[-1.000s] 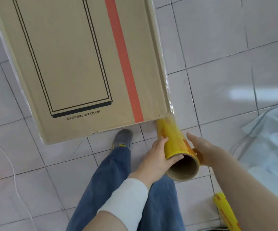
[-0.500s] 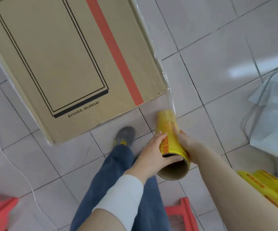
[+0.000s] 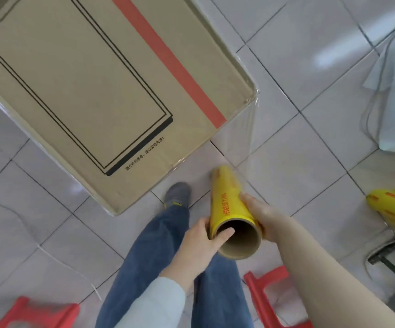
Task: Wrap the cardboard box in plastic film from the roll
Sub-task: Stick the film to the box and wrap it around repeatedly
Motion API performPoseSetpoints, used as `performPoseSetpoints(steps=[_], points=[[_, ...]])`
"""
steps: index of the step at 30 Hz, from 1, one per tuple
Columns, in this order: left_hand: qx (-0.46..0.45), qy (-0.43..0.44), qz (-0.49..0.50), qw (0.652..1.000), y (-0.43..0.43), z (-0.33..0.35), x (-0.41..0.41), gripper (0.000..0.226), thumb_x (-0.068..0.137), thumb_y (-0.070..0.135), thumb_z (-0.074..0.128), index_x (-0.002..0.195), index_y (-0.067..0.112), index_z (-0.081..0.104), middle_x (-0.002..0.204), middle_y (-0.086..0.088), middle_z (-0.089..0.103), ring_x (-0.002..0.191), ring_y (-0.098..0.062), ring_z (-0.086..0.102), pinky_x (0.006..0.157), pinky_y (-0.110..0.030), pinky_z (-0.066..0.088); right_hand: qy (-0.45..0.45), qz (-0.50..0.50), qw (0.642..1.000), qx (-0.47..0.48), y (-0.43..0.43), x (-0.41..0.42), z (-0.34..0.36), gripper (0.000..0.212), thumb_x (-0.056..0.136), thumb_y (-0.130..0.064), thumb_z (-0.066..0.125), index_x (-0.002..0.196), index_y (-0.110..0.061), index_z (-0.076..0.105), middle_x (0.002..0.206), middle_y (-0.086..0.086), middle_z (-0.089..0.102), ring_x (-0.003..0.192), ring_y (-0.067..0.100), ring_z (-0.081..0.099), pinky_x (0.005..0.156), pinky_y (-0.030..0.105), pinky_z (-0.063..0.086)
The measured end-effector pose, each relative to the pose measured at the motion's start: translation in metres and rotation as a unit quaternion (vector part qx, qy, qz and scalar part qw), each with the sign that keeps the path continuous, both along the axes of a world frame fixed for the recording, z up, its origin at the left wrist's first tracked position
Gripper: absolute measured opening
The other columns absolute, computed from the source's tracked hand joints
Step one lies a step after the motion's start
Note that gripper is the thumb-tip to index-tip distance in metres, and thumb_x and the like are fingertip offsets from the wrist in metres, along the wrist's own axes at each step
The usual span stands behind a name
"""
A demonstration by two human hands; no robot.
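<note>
Gripping the roll (image 3: 227,200) with both hands: the left hand (image 3: 199,242) has its fingers (image 3: 225,234) clamped on the open end, thumb inside the core, and the right hand (image 3: 262,216) curls round the opposite side. Film (image 3: 243,143) stretches from beyond the fingertips to a corner of the cardboard box (image 3: 85,91), which lies ahead and left on the floor (image 3: 310,150).

Floor (image 3: 310,150) lies open beside the cardboard box (image 3: 92,91); red stools (image 3: 38,314), spare rolls (image 3: 390,202) obstruct nearer.
</note>
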State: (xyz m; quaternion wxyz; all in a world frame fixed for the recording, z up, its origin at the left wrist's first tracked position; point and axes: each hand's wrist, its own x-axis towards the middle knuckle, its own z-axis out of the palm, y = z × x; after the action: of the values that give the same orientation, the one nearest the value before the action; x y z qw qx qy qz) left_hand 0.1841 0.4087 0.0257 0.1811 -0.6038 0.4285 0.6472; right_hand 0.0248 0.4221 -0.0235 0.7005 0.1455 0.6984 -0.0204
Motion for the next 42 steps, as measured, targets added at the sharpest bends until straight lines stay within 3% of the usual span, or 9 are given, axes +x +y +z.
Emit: performPoseSetpoints(steps=[4,8,17,23,27,32,37,39,42], points=[[-0.049,0.067,-0.113,0.99,-0.03,0.001,0.01,0.093,0.076,0.049,0.066,0.148,0.028,0.01,0.157,0.007,0.006,0.145,-0.01,0.006,0.112,-0.024,0.013,-0.031,-0.008,0.999,-0.019,0.003,0.02,0.005,0.038,0.102,-0.035,0.039,0.132,-0.014,0.047,0.105,0.013,0.059,0.077,0.025,0.059,0.068,0.036,0.05],[-0.108,0.06,-0.212,0.969,-0.032,-0.011,0.013,0.073,0.081,0.052,0.058,0.143,0.027,0.03,0.152,0.003,0.028,0.138,-0.014,0.026,0.109,-0.025,0.021,-0.037,-0.027,0.999,-0.012,0.01,0.028,-0.001,0.045,0.1,-0.047,0.037,0.112,-0.008,0.058,0.088,0.013,0.063,0.069,0.025,0.063,0.065,0.034,0.053],[-0.086,-0.001,-0.012,0.996,0.026,-0.001,0.071,0.031,0.086,0.042,0.057,0.11,0.028,0.042,0.111,0.004,0.057,0.111,-0.016,0.054,0.082,-0.019,0.039,-0.046,-0.154,0.987,0.018,0.037,0.074,-0.019,0.064,0.089,-0.059,0.049,0.134,-0.013,0.045,0.113,0.018,0.064,0.094,0.032,0.065,0.08,0.044,0.054],[-0.053,0.072,-0.221,0.971,-0.033,-0.019,0.082,0.094,0.074,0.05,0.068,0.147,0.028,0.014,0.156,0.007,0.012,0.143,-0.011,0.014,0.114,-0.027,0.016,-0.036,-0.121,0.99,0.057,0.034,0.107,-0.027,0.069,0.089,-0.066,0.041,0.132,-0.013,0.048,0.119,0.018,0.064,0.106,0.035,0.064,0.096,0.05,0.049],[-0.046,0.125,-0.376,0.917,-0.049,-0.018,0.084,0.079,0.079,0.051,0.062,0.145,0.027,0.025,0.156,0.005,0.019,0.142,-0.013,0.018,0.115,-0.027,0.015,-0.08,-0.222,0.972,0.008,0.043,0.13,-0.02,0.065,0.094,-0.063,0.03,0.114,-0.009,0.059,0.104,0.018,0.067,0.093,0.032,0.064,0.085,0.044,0.051],[-0.096,0.093,-0.276,0.952,-0.039,-0.007,0.133,0.074,0.08,0.051,0.058,0.143,0.03,0.026,0.149,0.011,0.027,0.135,-0.006,0.026,0.11,-0.023,0.022,-0.041,-0.285,0.957,0.008,0.063,0.151,-0.012,0.062,0.097,-0.058,0.027,0.139,-0.015,0.042,0.122,0.018,0.059,0.107,0.035,0.061,0.077,0.042,0.052],[-0.013,0.044,-0.128,0.991,-0.006,0.005,0.176,0.061,0.083,0.044,0.058,0.137,0.027,0.033,0.13,0.015,0.05,0.117,0.008,0.047,0.092,-0.005,0.039,-0.035,-0.315,0.948,-0.022,0.059,0.191,-0.012,0.052,0.097,-0.051,0.039,0.127,-0.011,0.053,0.103,0.016,0.068,0.089,0.028,0.065,0.077,0.037,0.052],[-0.037,0.019,-0.18,0.983,-0.008,0.005,0.185,0.054,0.084,0.041,0.059,0.131,0.029,0.035,0.124,0.016,0.051,0.117,0.002,0.049,0.08,-0.001,0.039,-0.01,-0.297,0.954,-0.032,0.055,0.206,-0.02,0.055,0.098,-0.05,0.037,0.141,-0.016,0.042,0.124,0.017,0.06,0.106,0.032,0.061,0.092,0.042,0.05],[-0.078,0.044,-0.275,0.957,-0.027,0.002,0.184,0.083,0.076,0.047,0.067,0.143,0.029,0.021,0.141,0.02,0.024,0.134,0.002,0.021,0.103,-0.014,0.024,-0.025,-0.292,0.956,-0.02,0.046,0.219,-0.02,0.054,0.101,-0.047,0.033,0.143,-0.014,0.039,0.127,0.017,0.058,0.099,0.03,0.06,0.078,0.038,0.05]])
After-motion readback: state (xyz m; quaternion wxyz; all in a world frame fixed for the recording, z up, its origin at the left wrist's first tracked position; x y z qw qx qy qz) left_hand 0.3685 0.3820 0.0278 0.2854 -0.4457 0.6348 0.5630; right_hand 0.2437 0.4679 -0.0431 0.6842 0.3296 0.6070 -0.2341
